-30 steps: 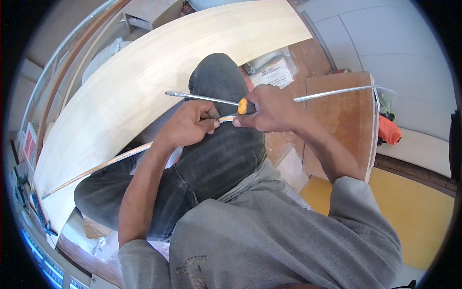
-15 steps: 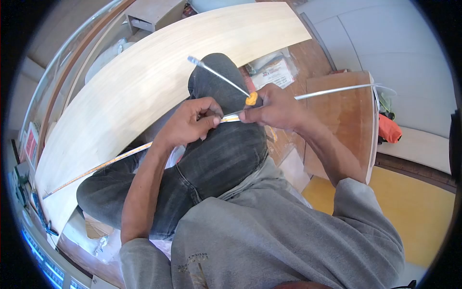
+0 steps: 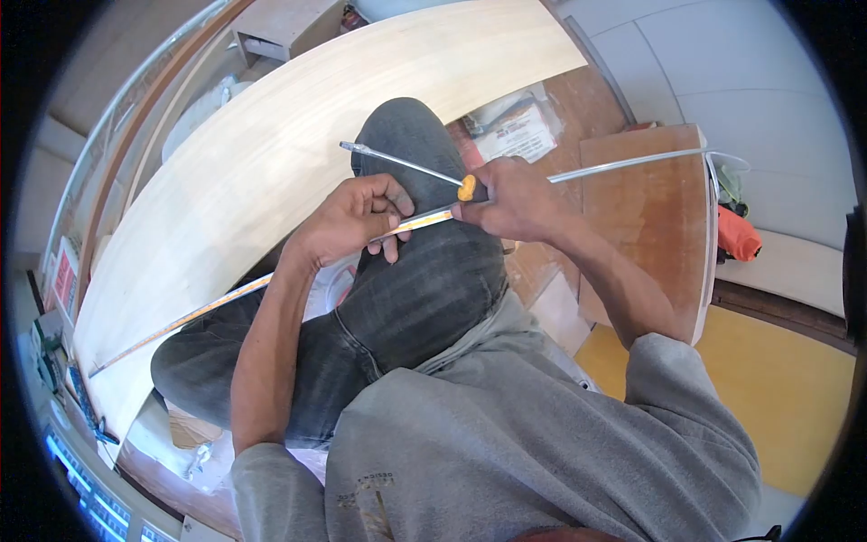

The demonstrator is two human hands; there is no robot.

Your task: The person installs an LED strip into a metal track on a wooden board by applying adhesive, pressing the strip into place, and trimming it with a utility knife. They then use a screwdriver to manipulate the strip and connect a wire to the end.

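A long narrow strip (image 3: 426, 221), silvery with a yellow-orange band along its left part, crosses over my raised knee. It looks like an LED strip in a metal channel, with a thin white wire at its right end. My left hand (image 3: 348, 221) has thumb and fingers closed around it above the thigh. In my right hand (image 3: 515, 200) is the handle of a screwdriver (image 3: 406, 163), yellow at its collar. The metal shaft points up and left, away from the strip. My right thumb and fingers also press on the strip beside the yellow band.
A large curved pale wood panel (image 3: 271, 135) lies beyond my knees. To the right stands a brown wooden board (image 3: 641, 208), under the strip's right part. A printed packet (image 3: 515, 131) sits near the knee, and an orange bag (image 3: 739, 235) lies far right.
My left hand has shifted slightly left, uncovering more of the yellow band between my hands. The screwdriver's tip has dropped a little and moved left.
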